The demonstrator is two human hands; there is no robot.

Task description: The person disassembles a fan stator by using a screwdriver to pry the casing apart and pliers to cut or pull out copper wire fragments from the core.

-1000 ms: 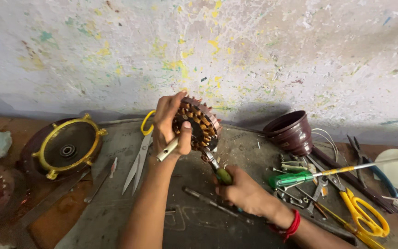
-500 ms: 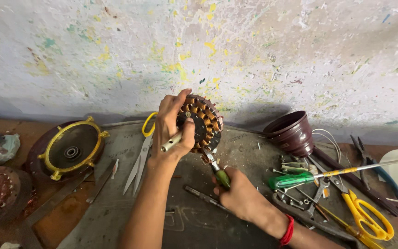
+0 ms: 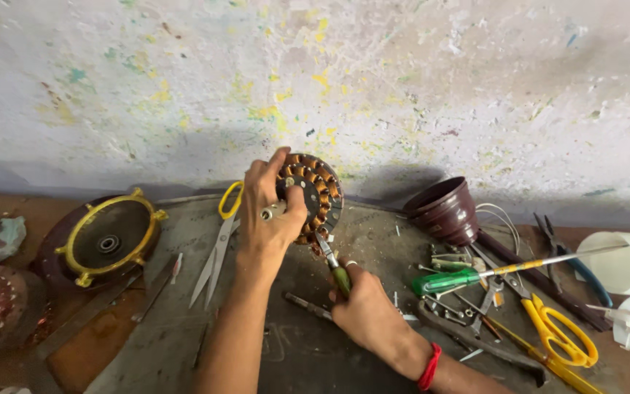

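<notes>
The wound stator [image 3: 313, 193] — a round core ringed with copper coils — sits lifted off the bench in front of the wall, gripped in your left hand [image 3: 270, 211], whose fingers curl over its top edge while the thumb presses on the dark face. Your right hand [image 3: 364, 306] is closed around the green handle of a small tool [image 3: 332, 263], its metal tip touching the coils at the stator's lower edge. Keep the core braced hard with the left thumb, and work the tip in short strokes along the slot rather than across the wire, since the winding looks easy to nick.

Below your hands the grey mat [image 3: 271, 350] gives fair room — only a thin metal rod [image 3: 308, 306] lies near your right wrist. To the left, yellow-handled scissors [image 3: 216, 248] lie just beside your forearm, with a yellow-rimmed motor cover [image 3: 107, 237] further out. The right side is crowded: a dark red cup [image 3: 442, 211], a green screwdriver [image 3: 450, 281] and more scissors [image 3: 555, 328], so swing your elbow that way sparingly.
</notes>
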